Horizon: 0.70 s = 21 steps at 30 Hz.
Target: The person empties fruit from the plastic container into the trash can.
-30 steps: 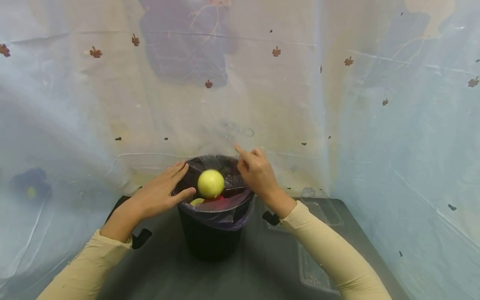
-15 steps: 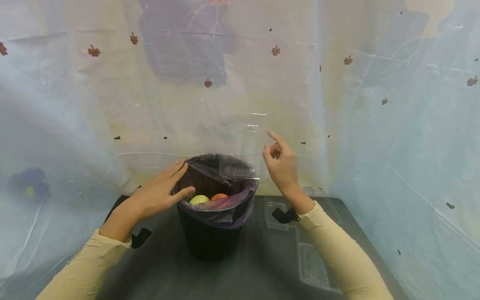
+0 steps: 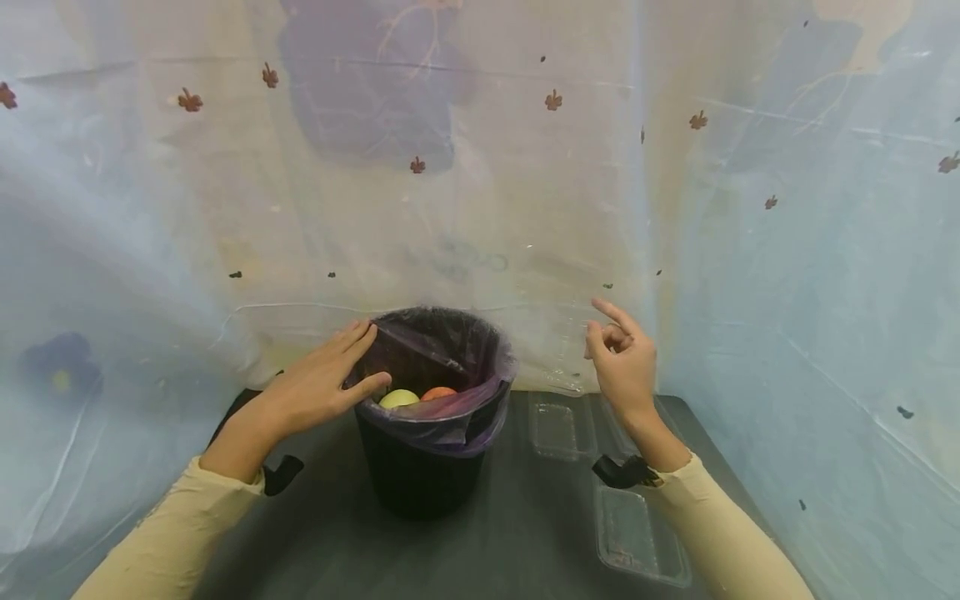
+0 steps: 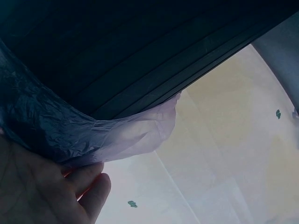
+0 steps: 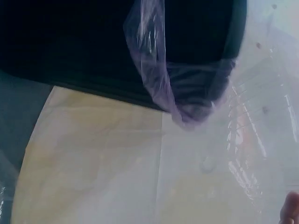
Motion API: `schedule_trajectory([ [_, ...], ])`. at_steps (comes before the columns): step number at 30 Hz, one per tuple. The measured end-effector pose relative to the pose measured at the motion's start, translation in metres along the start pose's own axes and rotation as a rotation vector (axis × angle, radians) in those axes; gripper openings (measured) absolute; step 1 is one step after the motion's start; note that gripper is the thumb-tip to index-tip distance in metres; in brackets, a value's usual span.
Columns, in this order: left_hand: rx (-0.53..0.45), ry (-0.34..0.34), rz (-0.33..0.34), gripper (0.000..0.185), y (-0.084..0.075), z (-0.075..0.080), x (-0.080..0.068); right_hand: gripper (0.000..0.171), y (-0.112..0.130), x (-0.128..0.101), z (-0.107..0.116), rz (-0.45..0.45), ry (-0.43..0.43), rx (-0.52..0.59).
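Observation:
A black bin [image 3: 422,471] lined with a thin purple bag [image 3: 457,437] stands on the dark table. Inside it lie a yellow-green apple [image 3: 399,398] and a reddish-orange round fruit [image 3: 438,392], partly hidden by the rim. My left hand [image 3: 318,383] rests on the bin's left rim, fingers fairly straight, thumb reaching over the edge; the left wrist view shows its fingers [image 4: 88,186] touching the folded bag. Right of the bin, my raised right hand [image 3: 626,367] pinches a clear plastic container [image 3: 555,333], hard to make out against the wall; the right wrist view shows its ridged side [image 5: 245,140].
More clear plastic containers lie on the table to the right: one near the back [image 3: 557,429], another nearer the front [image 3: 637,533]. A pale patterned plastic sheet [image 3: 495,183] hangs around the table at the back and both sides.
My right hand has moved from above the bin to the right, taking the clear container along. The yellow-green apple seen in mid-air over the bin has dropped in. My left hand has stayed put.

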<state>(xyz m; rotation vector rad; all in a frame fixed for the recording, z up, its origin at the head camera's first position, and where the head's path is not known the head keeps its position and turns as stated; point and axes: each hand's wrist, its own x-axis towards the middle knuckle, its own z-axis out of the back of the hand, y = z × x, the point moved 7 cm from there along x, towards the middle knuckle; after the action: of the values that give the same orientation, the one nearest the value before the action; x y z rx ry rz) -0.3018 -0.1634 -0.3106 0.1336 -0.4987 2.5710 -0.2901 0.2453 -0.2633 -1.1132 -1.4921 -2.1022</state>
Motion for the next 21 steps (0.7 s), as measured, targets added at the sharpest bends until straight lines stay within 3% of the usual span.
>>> schedule_trajectory([
  [4,-0.008,-0.001,0.011,0.094,0.001,-0.001,-0.001,0.035,-0.010,-0.012,0.019,-0.049,-0.007,0.006],
  [10,-0.007,-0.004,0.005,0.094,-0.001,0.000,-0.001,0.033,-0.032,-0.038,0.035,-0.141,0.045,-0.071],
  [17,-0.009,0.002,0.020,0.093,0.001,-0.003,-0.001,0.036,-0.057,-0.078,0.036,-0.226,0.200,-0.180],
  [21,-0.014,0.002,0.018,0.094,0.001,-0.002,-0.001,0.039,-0.068,-0.103,0.029,-0.266,0.295,-0.186],
])
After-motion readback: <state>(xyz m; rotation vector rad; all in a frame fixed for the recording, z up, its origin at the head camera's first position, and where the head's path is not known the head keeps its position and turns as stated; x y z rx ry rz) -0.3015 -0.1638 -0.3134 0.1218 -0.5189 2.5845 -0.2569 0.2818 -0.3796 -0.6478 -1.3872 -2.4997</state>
